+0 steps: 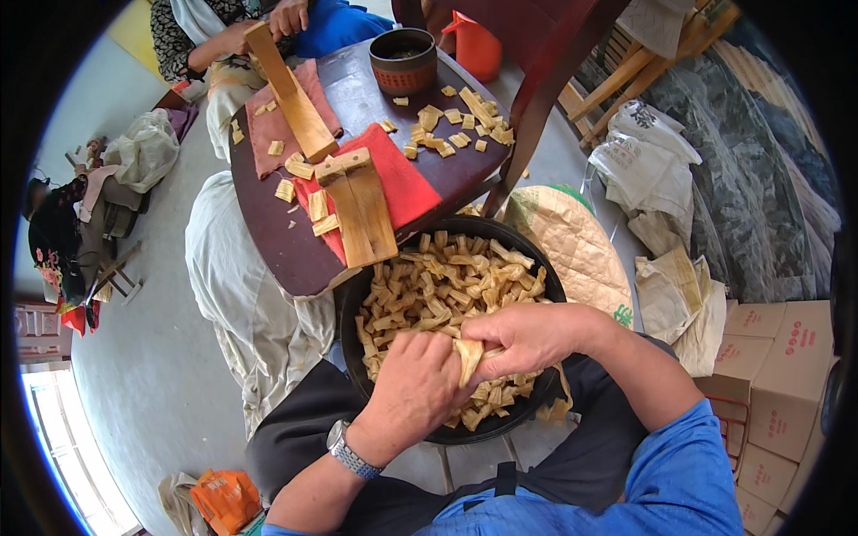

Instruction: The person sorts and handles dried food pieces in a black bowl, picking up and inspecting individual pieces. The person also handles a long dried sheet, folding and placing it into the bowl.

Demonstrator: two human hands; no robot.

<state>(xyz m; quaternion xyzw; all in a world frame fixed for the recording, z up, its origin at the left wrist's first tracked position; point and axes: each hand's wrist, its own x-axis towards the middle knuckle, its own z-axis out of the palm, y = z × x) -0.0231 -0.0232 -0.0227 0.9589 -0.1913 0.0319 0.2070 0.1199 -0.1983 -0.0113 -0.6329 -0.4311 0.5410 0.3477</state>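
Both my hands meet over a round black basin [553, 278] filled with knotted yellowish strips [436, 288], which look like bean curd skin. My left hand [419, 375], with a metal watch on its wrist, is closed on one pale yellow strip [470, 358]. From the other side my right hand [519, 338] grips the same strip between thumb and fingers. The strip is folded over itself where the hands meet; its ends are mostly hidden by my fingers. A long loose strip [564, 388] hangs at the basin's right rim.
Beyond the basin stands a dark red table [265, 228] with wooden blocks [358, 208], a red cloth [402, 174], cut pieces [429, 120] and a brown pot [403, 63]. A co-worker's hands [288, 17] are behind it. Cardboard boxes [777, 382] stack at right; a woven sack [570, 234] lies nearby.
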